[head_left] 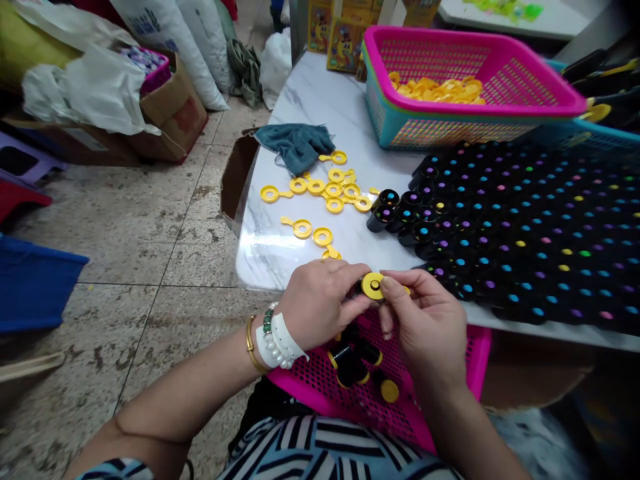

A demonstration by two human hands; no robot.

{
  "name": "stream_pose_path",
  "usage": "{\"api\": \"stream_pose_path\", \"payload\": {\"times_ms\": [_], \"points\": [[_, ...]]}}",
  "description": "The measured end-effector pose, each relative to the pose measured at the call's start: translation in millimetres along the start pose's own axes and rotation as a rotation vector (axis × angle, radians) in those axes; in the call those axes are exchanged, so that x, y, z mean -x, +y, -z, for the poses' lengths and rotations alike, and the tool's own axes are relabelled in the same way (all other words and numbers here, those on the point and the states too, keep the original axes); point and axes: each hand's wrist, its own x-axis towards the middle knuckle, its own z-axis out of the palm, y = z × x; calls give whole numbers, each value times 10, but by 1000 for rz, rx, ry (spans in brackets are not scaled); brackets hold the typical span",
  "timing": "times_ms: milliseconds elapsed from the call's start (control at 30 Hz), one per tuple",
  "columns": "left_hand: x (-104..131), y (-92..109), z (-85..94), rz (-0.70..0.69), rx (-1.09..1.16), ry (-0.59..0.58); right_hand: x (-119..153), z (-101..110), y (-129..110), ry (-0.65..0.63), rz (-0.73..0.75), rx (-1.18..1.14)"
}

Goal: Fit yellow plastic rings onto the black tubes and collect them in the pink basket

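Observation:
My left hand (pixel 325 300) is closed round a small black cylinder, mostly hidden by the fingers. A yellow ring-shaped cap with a tab (pixel 371 287) sits at its end, with something dark in the hole. My right hand (pixel 425 320) pinches this cap between thumb and fingers. Below both hands, a pink basket (pixel 477 360) holds several black cylinders with yellow ends (pixel 353 363). Loose yellow ring caps (pixel 334 190) lie on the white marbled table (pixel 270 257) just beyond my hands.
Many black cylinders with coloured dots (pixel 525 233) stand packed at the right. A pink and blue basket (pixel 420 123) holds more yellow caps. A dark teal cloth (pixel 295 143) lies near the table's left edge. Boxes (pixel 345 43) stand behind; a cardboard carton (pixel 173 107) is on the floor.

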Motion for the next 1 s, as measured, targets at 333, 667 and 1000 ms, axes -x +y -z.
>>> {"api": "stream_pose_path", "payload": {"times_ms": [333, 667, 1000], "points": [[4, -14, -51, -38, -54, 58, -7, -17, -13, 83, 59, 103], [15, 71, -166, 80, -45, 93, 35, -10, -41, 153, 121, 262], [33, 43, -185, 63, -17, 104, 18, 18, -3, 116, 50, 142]]}}
